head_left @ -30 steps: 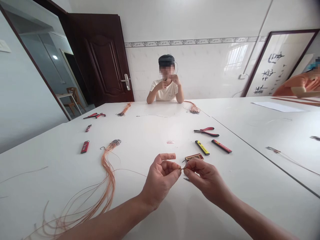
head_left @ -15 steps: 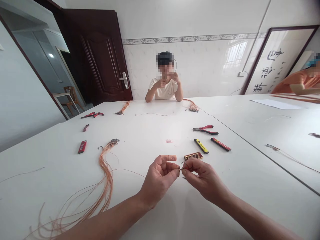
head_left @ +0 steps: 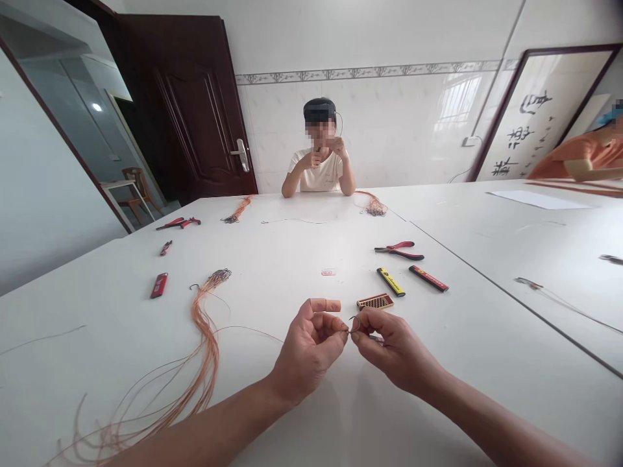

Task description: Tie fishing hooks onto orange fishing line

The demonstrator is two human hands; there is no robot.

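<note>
L hand (head_left: 309, 355) & R hand (head_left: 396, 347) both pinching a small hook (head_left: 355, 324) betw. fingertips, held up over the white table (head_left: 272, 259). Orange finger cot (head_left: 325, 305) on a L finger; orange line bundle (head_left: 207, 363) lies well left.

I can make out black brush calligraphy on the framed wall scroll (head_left: 528, 117), but cannot read it; markings on the yellow lighter (head_left: 390, 282) are too small.

The wires (head_left: 209, 350) are coppery orange, the pliers (head_left: 399, 250) red and black.
</note>
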